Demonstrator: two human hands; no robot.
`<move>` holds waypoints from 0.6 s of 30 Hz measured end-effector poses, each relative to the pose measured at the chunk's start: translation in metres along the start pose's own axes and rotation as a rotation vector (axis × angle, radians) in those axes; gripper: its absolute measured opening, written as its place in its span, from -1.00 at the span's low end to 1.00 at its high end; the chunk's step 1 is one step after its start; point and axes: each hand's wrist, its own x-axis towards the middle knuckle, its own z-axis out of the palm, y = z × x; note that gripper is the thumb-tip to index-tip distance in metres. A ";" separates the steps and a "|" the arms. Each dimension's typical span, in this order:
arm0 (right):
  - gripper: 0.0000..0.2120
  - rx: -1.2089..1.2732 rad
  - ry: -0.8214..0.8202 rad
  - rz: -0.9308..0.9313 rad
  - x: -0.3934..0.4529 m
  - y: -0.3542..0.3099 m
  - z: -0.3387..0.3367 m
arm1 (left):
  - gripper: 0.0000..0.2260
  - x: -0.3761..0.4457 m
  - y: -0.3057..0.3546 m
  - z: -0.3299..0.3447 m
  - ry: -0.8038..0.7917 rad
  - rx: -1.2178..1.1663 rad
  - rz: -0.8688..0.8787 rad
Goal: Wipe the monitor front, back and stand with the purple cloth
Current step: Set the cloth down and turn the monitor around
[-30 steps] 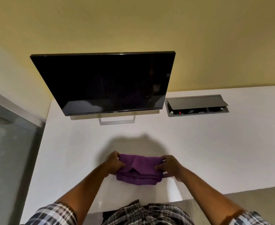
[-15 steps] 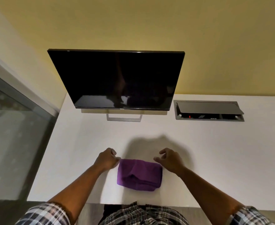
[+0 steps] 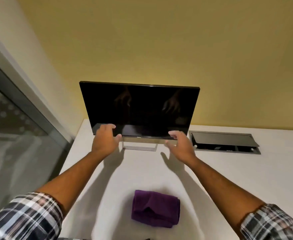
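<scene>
Hands [image 3: 143,142] spread at monitor [image 3: 140,108], purple cloth [image 3: 155,208] folded on desk [image 3: 229,179]

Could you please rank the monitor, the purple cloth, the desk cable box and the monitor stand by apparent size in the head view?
1. monitor
2. desk cable box and purple cloth: alike in area, and the cloth lies nearer the camera, so unranked
3. monitor stand, smallest

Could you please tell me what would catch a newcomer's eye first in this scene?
The dark monitor stands at the back of the white desk against the yellow wall, with the left hand and right hand reaching open toward its lower edge. The folded purple cloth lies alone near the desk's front edge.
</scene>
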 end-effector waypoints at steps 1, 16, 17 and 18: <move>-0.57 -0.014 0.052 -0.051 0.008 -0.014 -0.007 | -0.60 0.009 0.002 -0.015 0.066 0.000 0.047; -0.34 -0.659 0.376 -0.242 0.104 -0.073 -0.091 | -0.32 0.133 -0.006 -0.139 0.136 0.214 0.229; -0.32 -0.681 0.357 -0.216 0.106 -0.069 -0.092 | -0.31 0.137 -0.009 -0.142 0.110 0.238 0.227; -0.31 -0.689 0.339 -0.194 0.107 -0.066 -0.093 | -0.30 0.139 -0.012 -0.143 0.081 0.260 0.223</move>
